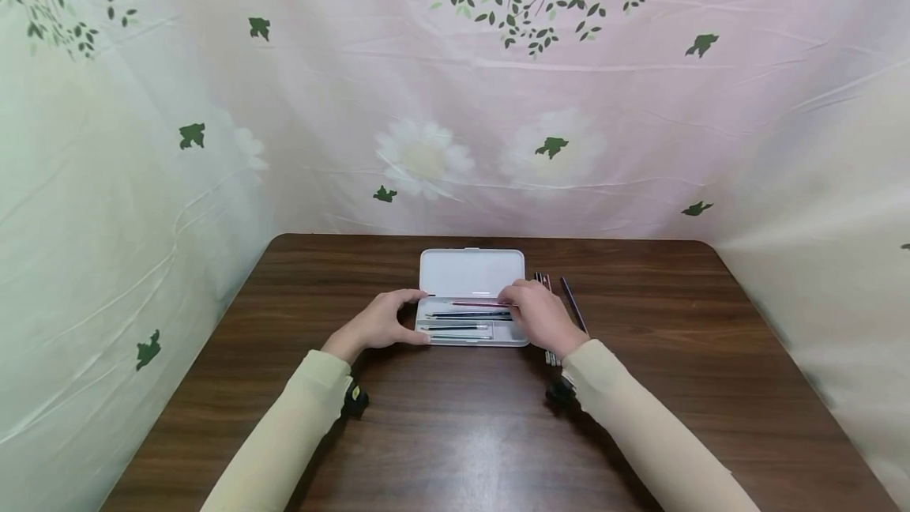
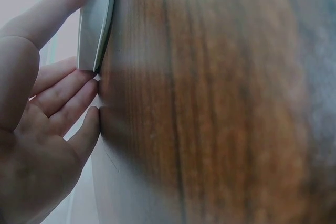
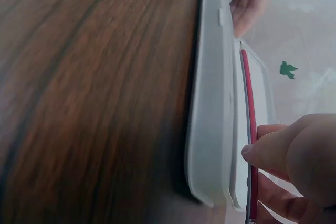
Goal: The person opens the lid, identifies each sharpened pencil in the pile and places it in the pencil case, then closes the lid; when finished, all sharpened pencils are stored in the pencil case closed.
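Note:
A white pencil case (image 1: 472,273) lies on the table with its lid folded back. My left hand (image 1: 380,321) holds its left end, thumb at the front corner and fingers toward the back. In the left wrist view the thumb (image 2: 63,6) rests against the case's side wall (image 2: 95,30). Over the right part of the case, my right hand (image 1: 542,314) pinches a red pencil (image 3: 250,93) between thumb and fingers. That pencil lies roughly lengthwise along the case. Several other pencils (image 1: 458,327) lie in the tray, partly covered by the right hand.
Just right of the case, several more pencils (image 1: 538,278) lie side by side, partly behind the right hand. A dark pencil (image 1: 571,299) lies at a slant beyond them. The brown wooden table (image 1: 661,314) meets a patterned cloth backdrop (image 1: 469,101) at the back.

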Action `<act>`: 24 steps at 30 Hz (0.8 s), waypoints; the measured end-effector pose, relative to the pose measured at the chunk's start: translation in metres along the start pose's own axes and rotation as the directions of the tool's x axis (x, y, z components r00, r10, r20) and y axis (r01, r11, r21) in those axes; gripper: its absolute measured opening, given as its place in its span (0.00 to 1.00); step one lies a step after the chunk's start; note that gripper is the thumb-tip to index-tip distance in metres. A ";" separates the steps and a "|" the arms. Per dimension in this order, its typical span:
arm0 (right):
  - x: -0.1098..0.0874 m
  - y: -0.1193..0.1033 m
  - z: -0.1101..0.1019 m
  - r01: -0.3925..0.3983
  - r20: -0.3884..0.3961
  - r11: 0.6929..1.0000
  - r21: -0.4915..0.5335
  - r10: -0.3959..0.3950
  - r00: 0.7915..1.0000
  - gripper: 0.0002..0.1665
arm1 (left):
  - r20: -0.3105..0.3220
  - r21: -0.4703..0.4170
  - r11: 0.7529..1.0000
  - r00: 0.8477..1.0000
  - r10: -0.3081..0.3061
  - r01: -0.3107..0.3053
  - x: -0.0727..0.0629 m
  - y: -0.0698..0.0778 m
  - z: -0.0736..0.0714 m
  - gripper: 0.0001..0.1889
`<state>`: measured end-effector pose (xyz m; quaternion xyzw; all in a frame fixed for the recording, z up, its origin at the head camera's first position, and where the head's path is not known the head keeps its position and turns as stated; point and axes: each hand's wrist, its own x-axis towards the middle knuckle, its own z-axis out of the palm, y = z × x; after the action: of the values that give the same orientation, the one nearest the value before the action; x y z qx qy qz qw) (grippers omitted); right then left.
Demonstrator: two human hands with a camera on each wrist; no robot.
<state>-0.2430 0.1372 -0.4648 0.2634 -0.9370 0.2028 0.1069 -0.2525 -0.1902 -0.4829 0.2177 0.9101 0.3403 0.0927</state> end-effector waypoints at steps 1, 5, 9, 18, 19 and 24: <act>0.002 -0.001 0.002 0.000 0.004 1.000 -0.002 0.000 1.000 0.13 | 0.000 -0.004 1.000 1.000 0.001 -0.001 0.000 0.000 0.000 0.46; 0.011 -0.007 0.009 -0.003 0.022 1.000 -0.022 0.003 1.000 0.13 | 0.001 -0.017 1.000 1.000 0.002 -0.002 0.000 0.002 0.000 0.46; 0.018 -0.013 0.016 -0.016 0.043 0.999 -0.039 0.017 0.999 0.13 | 0.005 -0.025 1.000 1.000 -0.003 0.003 -0.001 0.002 0.000 0.46; 0.023 -0.018 0.029 0.012 0.028 0.999 -0.032 -0.012 1.000 0.11 | 0.003 -0.024 1.000 1.000 -0.008 0.008 -0.001 0.001 0.001 0.46; 0.023 -0.017 0.029 0.019 0.018 0.999 -0.029 -0.018 1.000 0.11 | 0.002 -0.024 1.000 1.000 -0.007 0.007 -0.001 0.001 0.001 0.47; 0.016 -0.014 0.026 0.039 -0.027 0.999 -0.003 -0.039 0.999 0.11 | 0.003 -0.024 1.000 1.000 -0.011 0.011 -0.001 0.001 0.000 0.46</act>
<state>-0.2515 0.1081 -0.4788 0.2786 -0.9305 0.2031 0.1237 -0.2516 -0.1898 -0.4827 0.2121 0.9070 0.3502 0.0982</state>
